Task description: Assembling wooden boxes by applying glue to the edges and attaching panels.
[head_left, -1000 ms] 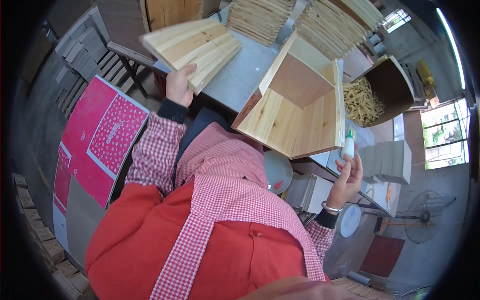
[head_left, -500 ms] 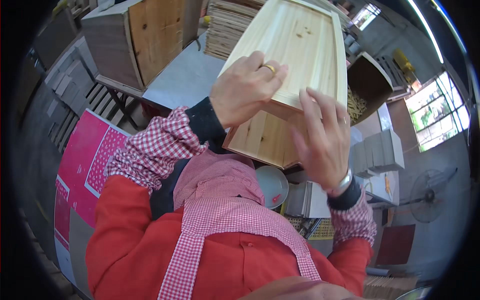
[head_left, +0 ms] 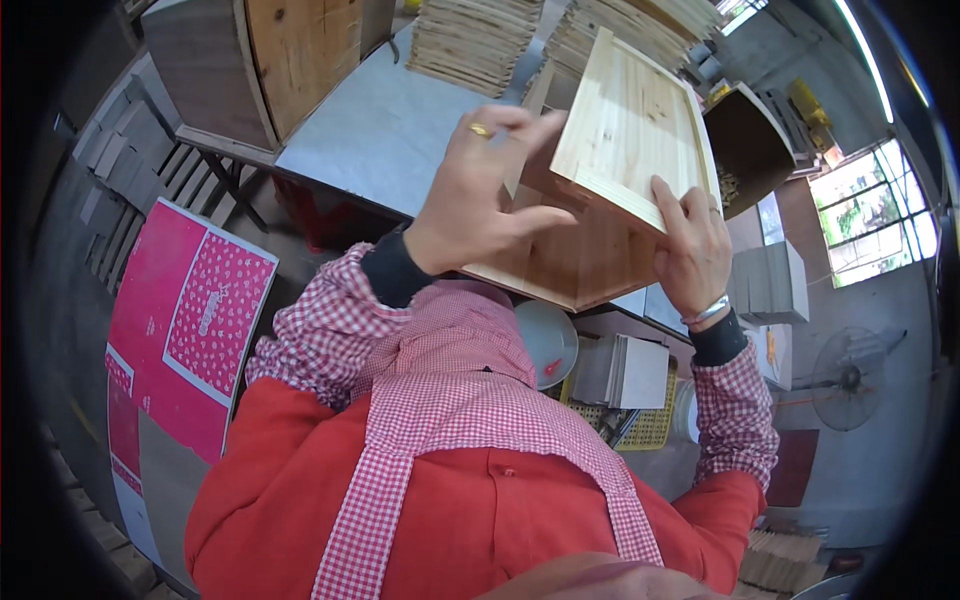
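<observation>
A pale wooden box (head_left: 560,262) stands at the table's near edge, its inside partly showing. Over it a framed wooden lid (head_left: 640,125) is tilted up, with a gap between it and the box at the near left. My right hand (head_left: 692,245) grips the lid's near right edge, fingers on its top face, the thumb hidden. At the box's left side is my left hand (head_left: 485,190), thumb and fingers spread, a ring on one finger. Its blurred fingertips are close to the lid's left corner; whether they touch it I cannot tell.
Stacks of thin wooden panels (head_left: 470,45) stand behind on the pale table (head_left: 350,130). A large wooden cabinet (head_left: 300,60) is at the far left, a dark bin (head_left: 750,140) at the right. Below the table are a round pale basin (head_left: 545,345) and a yellow basket (head_left: 655,425).
The lid has swung to the right and tilted up, showing more of the box's inside. My left hand has come off the lid and spread; my right hand has moved slightly right and grips its edge.
</observation>
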A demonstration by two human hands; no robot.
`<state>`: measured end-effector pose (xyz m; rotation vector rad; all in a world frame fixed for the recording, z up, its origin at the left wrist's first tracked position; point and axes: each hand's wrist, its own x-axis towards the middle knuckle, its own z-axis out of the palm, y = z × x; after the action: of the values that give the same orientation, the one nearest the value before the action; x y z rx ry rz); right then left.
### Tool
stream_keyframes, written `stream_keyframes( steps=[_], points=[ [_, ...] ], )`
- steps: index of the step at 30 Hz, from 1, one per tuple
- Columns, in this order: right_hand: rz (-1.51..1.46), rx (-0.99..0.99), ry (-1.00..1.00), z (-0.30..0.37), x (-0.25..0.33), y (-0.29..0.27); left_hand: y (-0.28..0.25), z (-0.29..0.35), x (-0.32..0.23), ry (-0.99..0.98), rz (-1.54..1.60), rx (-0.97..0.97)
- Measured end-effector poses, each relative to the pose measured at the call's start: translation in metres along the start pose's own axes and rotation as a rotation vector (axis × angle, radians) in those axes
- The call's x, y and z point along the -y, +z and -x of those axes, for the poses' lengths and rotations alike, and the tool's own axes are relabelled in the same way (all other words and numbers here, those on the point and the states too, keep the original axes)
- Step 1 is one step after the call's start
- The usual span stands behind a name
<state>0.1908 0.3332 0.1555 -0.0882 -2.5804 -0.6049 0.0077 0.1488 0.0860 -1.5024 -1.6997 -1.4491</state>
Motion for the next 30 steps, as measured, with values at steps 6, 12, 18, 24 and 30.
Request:
stream_keyframes(
  steps=[6,12,18,24,30],
  points=[
    [-0.027,0.1,0.003,0.002,0.013,0.006,0.011,0.033,0.032,-0.348,0.502,0.115],
    [-0.059,0.117,0.0,-0.002,0.018,0.015,0.016,0.036,0.044,-0.342,0.592,0.139],
    [-0.072,0.107,0.01,-0.003,0.019,0.022,0.019,0.039,0.048,-0.332,0.601,0.131],
    [-0.071,0.109,0.0,-0.003,0.018,0.027,0.018,0.04,0.047,-0.322,0.579,0.125],
    [-0.079,0.111,0.008,-0.002,0.018,0.028,0.02,0.039,0.048,-0.332,0.601,0.107]
  ],
)
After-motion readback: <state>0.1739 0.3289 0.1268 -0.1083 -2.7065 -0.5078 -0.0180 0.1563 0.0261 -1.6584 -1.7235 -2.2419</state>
